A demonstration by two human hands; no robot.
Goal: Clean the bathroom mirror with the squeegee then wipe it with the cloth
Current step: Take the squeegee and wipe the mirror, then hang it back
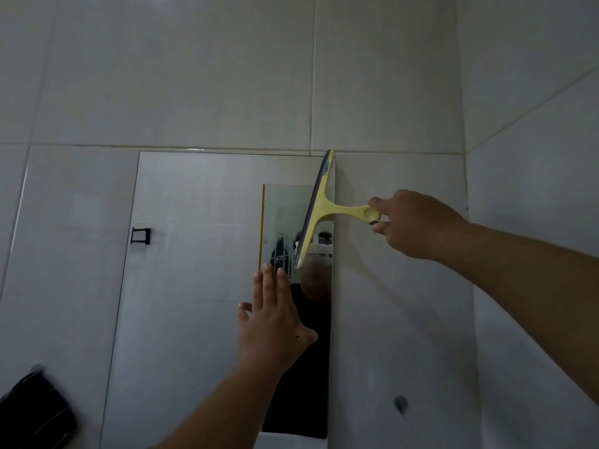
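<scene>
A frameless rectangular mirror (194, 254) hangs on the white tiled wall. My right hand (411, 225) grips the handle of a yellow squeegee (319, 210). Its dark blade stands almost upright against the glass along the mirror's right edge, its top at the upper right corner. My left hand (274, 315) lies flat on the lower right part of the mirror, fingers straight and together, fingertips just below the blade's lower end. A dark cloth (35, 413) hangs at the lower left, partly cut off by the frame.
A small black bracket (141, 236) sits at the mirror's left edge. A dark round hook or plug (401, 404) is on the tile right of the mirror. The wall corner (466, 222) runs vertically at the right.
</scene>
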